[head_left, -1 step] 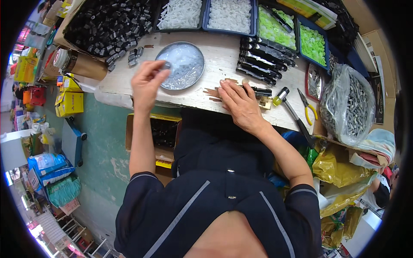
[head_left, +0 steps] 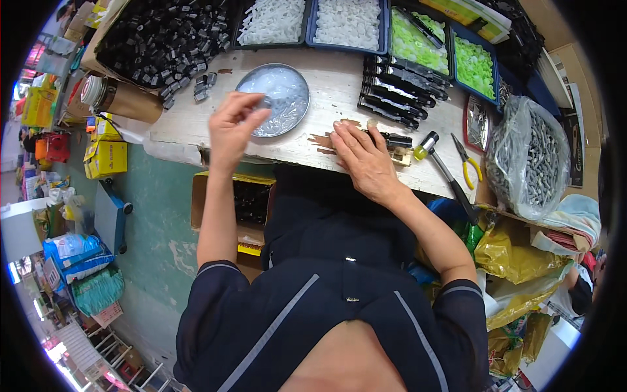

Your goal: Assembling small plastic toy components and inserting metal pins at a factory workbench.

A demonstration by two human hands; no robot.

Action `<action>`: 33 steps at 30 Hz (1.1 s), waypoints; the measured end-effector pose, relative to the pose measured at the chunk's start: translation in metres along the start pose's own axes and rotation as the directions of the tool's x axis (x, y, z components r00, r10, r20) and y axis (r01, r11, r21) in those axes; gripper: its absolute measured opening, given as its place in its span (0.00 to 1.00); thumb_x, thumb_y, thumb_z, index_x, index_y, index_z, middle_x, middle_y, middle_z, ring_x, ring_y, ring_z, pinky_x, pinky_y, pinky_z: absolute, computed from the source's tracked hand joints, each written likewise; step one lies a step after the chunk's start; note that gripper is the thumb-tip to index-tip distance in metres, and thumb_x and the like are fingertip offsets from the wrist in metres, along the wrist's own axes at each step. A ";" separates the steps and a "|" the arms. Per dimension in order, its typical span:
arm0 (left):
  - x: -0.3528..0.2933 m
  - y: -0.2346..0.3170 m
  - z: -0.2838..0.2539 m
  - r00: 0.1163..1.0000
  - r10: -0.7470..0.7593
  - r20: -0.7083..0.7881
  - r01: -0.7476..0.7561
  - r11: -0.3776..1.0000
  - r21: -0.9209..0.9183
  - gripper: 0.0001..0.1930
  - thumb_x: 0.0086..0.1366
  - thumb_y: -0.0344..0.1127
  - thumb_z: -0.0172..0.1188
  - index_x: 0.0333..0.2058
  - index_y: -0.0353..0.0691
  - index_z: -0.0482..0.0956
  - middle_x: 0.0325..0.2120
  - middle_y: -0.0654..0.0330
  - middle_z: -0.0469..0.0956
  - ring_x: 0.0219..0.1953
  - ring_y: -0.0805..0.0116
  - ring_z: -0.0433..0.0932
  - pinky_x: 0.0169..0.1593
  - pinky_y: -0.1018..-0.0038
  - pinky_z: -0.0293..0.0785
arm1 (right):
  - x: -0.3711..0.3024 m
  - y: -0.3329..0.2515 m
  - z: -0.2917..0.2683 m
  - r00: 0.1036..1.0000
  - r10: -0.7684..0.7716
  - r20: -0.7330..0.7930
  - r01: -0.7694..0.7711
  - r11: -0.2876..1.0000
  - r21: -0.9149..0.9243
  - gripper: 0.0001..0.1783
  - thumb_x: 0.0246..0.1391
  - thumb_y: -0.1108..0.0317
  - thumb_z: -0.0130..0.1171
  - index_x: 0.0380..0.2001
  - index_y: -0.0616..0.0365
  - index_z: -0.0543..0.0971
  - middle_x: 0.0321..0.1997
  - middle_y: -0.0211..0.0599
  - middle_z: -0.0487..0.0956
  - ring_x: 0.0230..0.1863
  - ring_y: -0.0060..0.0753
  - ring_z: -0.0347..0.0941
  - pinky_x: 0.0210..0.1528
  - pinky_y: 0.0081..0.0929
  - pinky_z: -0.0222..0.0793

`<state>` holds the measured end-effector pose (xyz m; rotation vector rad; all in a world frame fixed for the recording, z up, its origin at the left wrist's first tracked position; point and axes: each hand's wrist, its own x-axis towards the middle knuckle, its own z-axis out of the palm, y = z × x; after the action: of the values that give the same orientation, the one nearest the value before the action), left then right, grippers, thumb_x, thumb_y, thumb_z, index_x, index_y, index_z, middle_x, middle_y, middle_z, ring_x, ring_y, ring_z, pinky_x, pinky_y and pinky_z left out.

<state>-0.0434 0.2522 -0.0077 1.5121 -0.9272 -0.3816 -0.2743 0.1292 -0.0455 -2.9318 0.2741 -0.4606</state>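
My left hand point(head_left: 234, 130) is raised at the near-left edge of a round metal dish point(head_left: 294, 117), its thumb and fingers pinched. A small grey piece seems to be at the fingertips, but blur hides what it is. The dish holds clear film and small pale bits. My right hand point(head_left: 367, 157) presses palm down at the table's front edge, fingers over a black tube-shaped part point(head_left: 397, 140). That part lies on a small wood-coloured block point(head_left: 402, 157); its left end is hidden under the hand. A hammer point(head_left: 450, 175) with a yellowish head lies just right of it.
Yellow-handled pliers point(head_left: 471, 171) lie at the right, beside a bag of grey metal parts point(head_left: 532, 157). Behind stand a stack of long black parts point(head_left: 395, 95), trays of white pieces point(head_left: 346, 23) and green pieces point(head_left: 473, 68). Black pieces point(head_left: 166, 39) and a jar point(head_left: 124, 98) are left.
My left hand has shifted slightly right, further over the dish, its fingers still pinched. My right hand has stayed in place on the black part.
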 end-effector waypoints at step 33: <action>-0.012 -0.024 0.103 0.865 -0.284 0.415 0.368 0.920 -0.138 0.05 0.49 0.23 0.64 0.27 0.36 0.80 0.27 0.68 0.67 0.23 0.83 0.65 0.23 0.86 0.65 | -0.030 0.028 -0.017 0.884 0.280 -0.373 -0.177 0.941 0.288 0.07 0.48 0.73 0.55 0.33 0.59 0.75 0.35 0.34 0.76 0.39 0.36 0.69 0.47 0.33 0.56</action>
<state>-0.1169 0.1893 -0.0529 1.4184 -0.8950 -1.0302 -0.3119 0.1060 -0.0436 -2.4932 0.5662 -0.9938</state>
